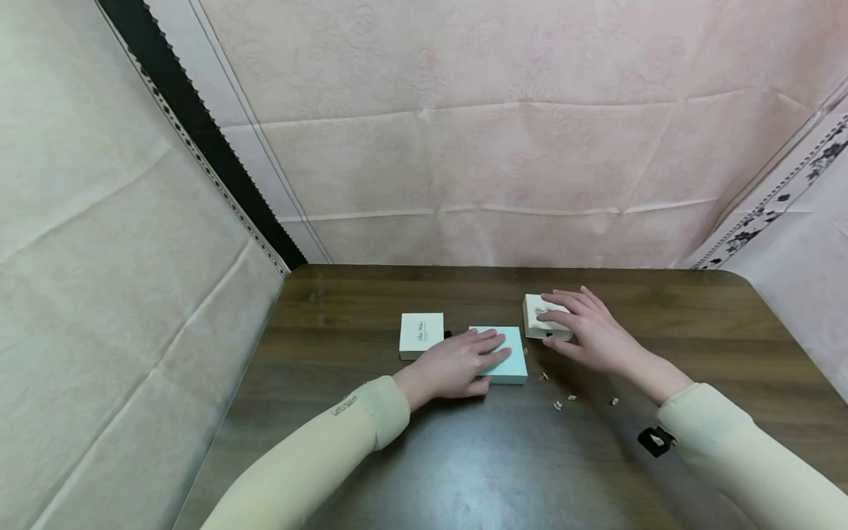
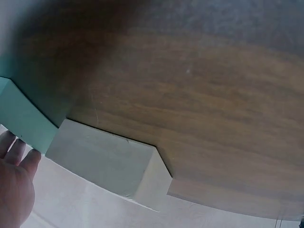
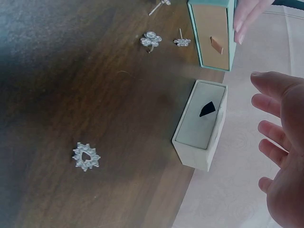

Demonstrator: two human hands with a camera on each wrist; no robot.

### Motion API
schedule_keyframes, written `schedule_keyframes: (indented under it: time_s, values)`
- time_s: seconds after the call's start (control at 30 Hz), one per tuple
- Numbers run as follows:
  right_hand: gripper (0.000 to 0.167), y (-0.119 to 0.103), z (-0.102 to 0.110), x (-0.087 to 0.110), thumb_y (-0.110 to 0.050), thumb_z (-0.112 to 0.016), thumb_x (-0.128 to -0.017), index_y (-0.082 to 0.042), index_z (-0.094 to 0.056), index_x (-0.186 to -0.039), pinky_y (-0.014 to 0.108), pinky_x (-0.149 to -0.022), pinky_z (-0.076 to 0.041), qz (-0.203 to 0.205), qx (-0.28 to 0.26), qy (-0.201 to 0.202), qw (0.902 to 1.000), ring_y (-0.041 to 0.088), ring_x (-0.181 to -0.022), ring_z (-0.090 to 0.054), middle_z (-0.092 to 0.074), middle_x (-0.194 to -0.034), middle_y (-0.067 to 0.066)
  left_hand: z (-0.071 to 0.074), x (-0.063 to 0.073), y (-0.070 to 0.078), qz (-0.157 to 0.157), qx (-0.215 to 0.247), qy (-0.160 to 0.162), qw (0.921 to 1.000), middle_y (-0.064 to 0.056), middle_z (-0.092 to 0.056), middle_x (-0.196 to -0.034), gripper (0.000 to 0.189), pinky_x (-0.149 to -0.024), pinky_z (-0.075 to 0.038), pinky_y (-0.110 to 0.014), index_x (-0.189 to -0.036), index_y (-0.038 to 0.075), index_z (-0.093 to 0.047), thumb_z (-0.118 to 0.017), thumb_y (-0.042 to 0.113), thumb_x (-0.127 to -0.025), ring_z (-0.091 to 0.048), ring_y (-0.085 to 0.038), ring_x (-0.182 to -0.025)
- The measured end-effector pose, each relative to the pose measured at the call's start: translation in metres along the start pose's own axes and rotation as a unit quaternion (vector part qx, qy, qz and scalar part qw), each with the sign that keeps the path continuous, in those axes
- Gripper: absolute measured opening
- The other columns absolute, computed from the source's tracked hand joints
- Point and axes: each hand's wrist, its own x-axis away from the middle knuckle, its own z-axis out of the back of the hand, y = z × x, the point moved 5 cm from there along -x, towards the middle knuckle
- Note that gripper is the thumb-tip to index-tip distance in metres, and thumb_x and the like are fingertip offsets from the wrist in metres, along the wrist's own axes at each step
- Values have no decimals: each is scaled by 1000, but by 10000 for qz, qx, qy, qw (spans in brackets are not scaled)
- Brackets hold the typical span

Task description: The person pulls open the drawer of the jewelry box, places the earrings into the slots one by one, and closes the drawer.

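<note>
My left hand point(image 1: 460, 364) lies with extended fingers on top of a light teal box point(image 1: 515, 369). In the right wrist view that box's end shows a tan drawer front point(image 3: 209, 35) with a small tan ribbon tab. Over a white box point(image 1: 532, 320) on the right hovers my right hand point(image 1: 589, 335), fingers spread. The right wrist view shows a gap between those fingertips and the box, which has a black ribbon tab point(image 3: 207, 109) on its drawer front. Several small silver earrings lie nearby, including a flower-shaped one point(image 3: 150, 39) and a jagged-edged one with a heart-shaped centre point(image 3: 86, 156).
Another white box point(image 1: 421, 335) with printed lettering stands left of the teal one, a black tab at its side. All sits on a dark wooden table point(image 1: 464, 471). Pale patterned cloth point(image 1: 497, 162) hangs behind the far edge. A black device point(image 1: 656, 442) is by the right sleeve.
</note>
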Motion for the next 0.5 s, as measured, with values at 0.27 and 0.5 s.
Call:
schedule_keyframes:
  time_s: [0.27, 0.5]
  values:
    - [36, 1, -3, 4, -19, -86, -90, -8, -77, -123, 72, -122, -25, -51, -27, -32, 10000, 46, -139, -52, -62, -147, 22, 1, -5, -4, 100, 14, -32, 9999, -6, -42, -169, 58, -126, -37, -38, -163, 18, -47, -57, 36, -108, -38, -21, -157]
    - [36, 1, -4, 5, -18, -86, -89, -8, -78, -123, 72, -122, -25, -32, -79, 30, 10000, 46, -139, -52, -62, -146, 22, 2, -11, -6, 147, 44, 20, 9999, -8, -43, -168, 59, -126, -36, -40, -163, 16, -47, -56, 32, -108, -39, -23, -157]
